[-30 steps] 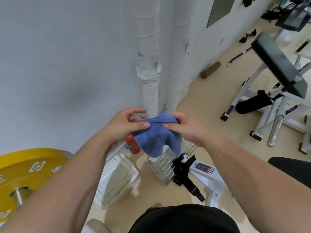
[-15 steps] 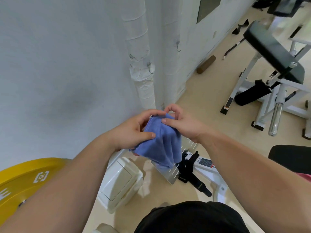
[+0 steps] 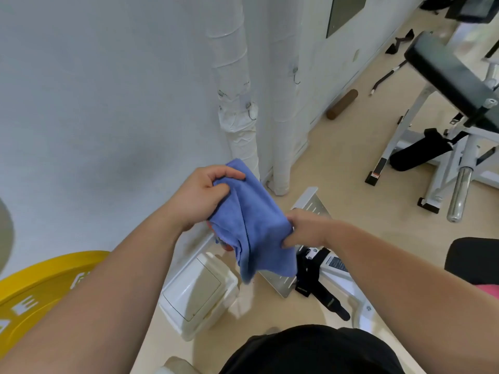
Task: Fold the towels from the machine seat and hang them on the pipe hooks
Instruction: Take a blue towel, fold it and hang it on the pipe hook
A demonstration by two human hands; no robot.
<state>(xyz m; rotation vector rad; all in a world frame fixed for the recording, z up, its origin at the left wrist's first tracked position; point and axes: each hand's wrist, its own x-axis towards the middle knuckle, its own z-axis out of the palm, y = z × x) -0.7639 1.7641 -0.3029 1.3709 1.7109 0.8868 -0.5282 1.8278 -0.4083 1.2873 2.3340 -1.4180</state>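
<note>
Holding blue towel point(image 3: 256, 220) mid-air near wrapped pipe point(image 3: 235, 63), below pipe hook point(image 3: 252, 113). Pinching upper corner with left hand point(image 3: 199, 195), clamping lower side edge with right hand point(image 3: 305, 229). Probably light, limp, non-slip, nothing fragile. Best gripped at corners, kept taut; otherwise sags and unfolds.

Bright, even light; soft blur, edges warped.

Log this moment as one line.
stage: folding | left hand: grips blue towel upper end | right hand: pinches side edge | pipe hooks: no towel
</note>
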